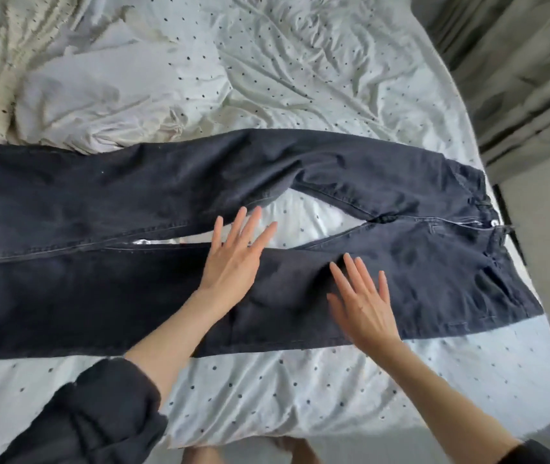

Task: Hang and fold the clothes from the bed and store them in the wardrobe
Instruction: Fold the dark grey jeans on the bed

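Hands flat on dark jeans (99, 202), seen from above by the person wearing the camera. Nearest, two forearms reach forward, dark sleeves (99, 416) pushed up. The left hand (233, 259) lies palm down with fingers straight and spread, on the inner edge of the near trouser leg, fingertips reaching onto the sheet between the legs. The right hand (365, 303) is also palm down, fingers spread, on the near leg's thigh; neither hand grips anything. The jeans lie spread across the bed (267, 396), waistband to the right, hems to the left, legs slightly parted. Beyond them, a crumpled pale duvet (250, 61) with small dark dots. A grey curtain (518, 78) hangs at far right.
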`<state>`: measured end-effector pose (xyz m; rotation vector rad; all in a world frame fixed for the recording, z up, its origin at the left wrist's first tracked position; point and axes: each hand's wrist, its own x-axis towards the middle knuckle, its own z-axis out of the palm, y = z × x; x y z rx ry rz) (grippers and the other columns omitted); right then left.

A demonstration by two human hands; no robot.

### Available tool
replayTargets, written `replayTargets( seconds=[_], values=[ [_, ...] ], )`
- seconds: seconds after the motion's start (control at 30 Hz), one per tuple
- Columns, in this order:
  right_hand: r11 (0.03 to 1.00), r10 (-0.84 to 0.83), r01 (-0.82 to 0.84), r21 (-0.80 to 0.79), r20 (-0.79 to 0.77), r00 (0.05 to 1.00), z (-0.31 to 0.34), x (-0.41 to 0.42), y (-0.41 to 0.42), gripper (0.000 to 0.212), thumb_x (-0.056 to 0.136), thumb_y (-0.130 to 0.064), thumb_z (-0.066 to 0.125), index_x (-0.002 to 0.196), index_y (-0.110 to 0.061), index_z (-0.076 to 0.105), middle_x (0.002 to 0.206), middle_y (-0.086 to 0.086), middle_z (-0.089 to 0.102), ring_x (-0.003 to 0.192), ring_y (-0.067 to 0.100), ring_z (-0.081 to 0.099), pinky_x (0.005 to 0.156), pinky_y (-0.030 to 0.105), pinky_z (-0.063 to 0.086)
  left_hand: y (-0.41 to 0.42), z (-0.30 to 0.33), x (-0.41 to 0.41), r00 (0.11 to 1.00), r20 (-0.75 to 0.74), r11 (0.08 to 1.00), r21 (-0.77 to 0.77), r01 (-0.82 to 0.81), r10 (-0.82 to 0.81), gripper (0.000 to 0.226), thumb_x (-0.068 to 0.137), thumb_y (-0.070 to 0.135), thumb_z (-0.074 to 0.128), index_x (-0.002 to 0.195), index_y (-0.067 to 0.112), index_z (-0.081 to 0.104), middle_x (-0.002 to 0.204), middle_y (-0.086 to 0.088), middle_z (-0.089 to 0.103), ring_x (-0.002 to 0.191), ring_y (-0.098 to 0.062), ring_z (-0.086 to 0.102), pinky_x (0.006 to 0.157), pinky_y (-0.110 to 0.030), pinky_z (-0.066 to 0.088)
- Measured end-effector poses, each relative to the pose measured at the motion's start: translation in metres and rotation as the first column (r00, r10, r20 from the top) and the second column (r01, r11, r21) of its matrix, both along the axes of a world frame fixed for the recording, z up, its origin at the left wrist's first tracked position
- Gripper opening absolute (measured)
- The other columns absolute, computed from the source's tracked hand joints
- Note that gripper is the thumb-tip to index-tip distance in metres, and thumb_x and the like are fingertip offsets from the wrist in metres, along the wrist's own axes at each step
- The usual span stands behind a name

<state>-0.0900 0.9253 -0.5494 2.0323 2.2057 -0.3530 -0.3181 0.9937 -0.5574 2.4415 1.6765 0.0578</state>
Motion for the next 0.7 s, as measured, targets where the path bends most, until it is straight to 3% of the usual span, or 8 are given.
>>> replayTargets(
  seconds=[0.1,0.2,0.27,0.33,0.43,0.57,0.63,0.7],
  values=[
    [0.997,0.008,-0.009,0.074,0.019,1.000,0.000,0.044,0.034,0.051,0.097,-0.033,0.044,0.145,-0.019,0.034,0.155,0.008,0.023,0.145,0.026,0.016,0.114,0.052,0.010,0.040,0.005,0.031,0.996,-0.086,0.996,0.086,0.041,-0.033,0.090,0.081,-0.013,0.047,0.151,0.029,0.010,0.159,-0.006,0.000,0.146,-0.027,-0.002,0.117,-0.050,-0.002],
    [0.980,0.070,-0.068,0.187,-0.006,0.998,-0.001,0.052,0.086,0.049,0.098,-0.027,0.042,0.145,-0.016,0.034,0.154,0.011,0.025,0.144,0.026,0.016,0.114,0.049,0.011,0.065,0.002,0.039,0.987,-0.153,0.992,0.125,-0.036,0.055,0.091,0.082,-0.009,0.052,0.150,0.030,0.006,0.159,-0.001,-0.001,0.146,-0.024,0.004,0.114,-0.043,0.019],
    [0.974,0.120,-0.108,0.198,-0.047,0.992,-0.018,0.051,0.114,0.050,0.098,-0.025,0.043,0.145,-0.015,0.032,0.153,0.010,0.026,0.144,0.024,0.016,0.114,0.044,0.013,0.071,-0.010,0.047,0.983,-0.121,0.979,0.165,-0.116,0.137,0.085,0.083,-0.010,0.052,0.151,0.024,0.014,0.159,-0.002,0.009,0.142,-0.025,0.022,0.100,-0.040,0.035],
    [0.976,0.114,-0.099,0.195,-0.071,0.991,-0.026,0.036,0.127,0.054,0.097,-0.026,0.045,0.146,-0.014,0.028,0.153,0.007,0.026,0.143,0.022,0.015,0.112,0.042,0.015,0.068,-0.010,0.045,0.968,0.002,0.954,0.168,-0.248,0.251,0.072,0.084,-0.010,0.051,0.148,0.017,0.029,0.151,-0.008,0.032,0.126,-0.029,0.045,0.086,-0.041,0.042],
    [0.975,0.026,-0.015,0.220,-0.046,0.999,-0.038,0.023,0.143,0.052,0.094,-0.030,0.049,0.141,-0.013,0.032,0.141,0.007,0.037,0.132,0.024,0.031,0.104,0.042,0.024,0.068,-0.009,0.038,0.935,0.085,0.915,0.194,-0.355,0.345,0.036,0.095,0.005,0.045,0.130,0.011,0.054,0.121,-0.012,0.062,0.097,-0.038,0.061,0.074,-0.047,0.046],
    [0.955,0.104,-0.133,0.264,0.119,0.987,-0.030,0.031,0.155,0.024,0.081,0.000,0.048,0.103,-0.010,0.052,0.103,0.007,0.050,0.099,0.027,0.046,0.077,0.036,0.029,0.062,0.002,0.018,0.946,0.103,0.922,0.217,-0.322,0.306,0.021,0.098,0.015,0.047,0.108,0.003,0.062,0.091,-0.017,0.069,0.074,-0.043,0.063,0.060,-0.047,0.047],
    [0.936,0.121,-0.190,0.297,0.236,0.964,-0.019,0.041,0.155,0.016,0.072,-0.002,0.059,0.083,-0.013,0.057,0.084,0.002,0.056,0.084,0.024,0.054,0.065,0.031,0.032,0.057,0.007,0.017,0.952,0.129,0.924,0.236,-0.301,0.277,0.019,0.097,0.011,0.049,0.107,0.001,0.063,0.094,-0.017,0.070,0.081,-0.040,0.065,0.059,-0.045,0.047],
    [0.902,0.152,-0.213,0.376,0.185,0.971,-0.015,0.050,0.148,0.017,0.062,-0.001,0.068,0.070,-0.011,0.058,0.071,0.004,0.057,0.069,0.025,0.057,0.057,0.029,0.036,0.050,0.008,0.020,0.959,0.148,0.928,0.253,-0.273,0.242,0.018,0.095,0.005,0.051,0.108,0.000,0.062,0.105,-0.014,0.068,0.094,-0.035,0.065,0.062,-0.043,0.049]
  ],
)
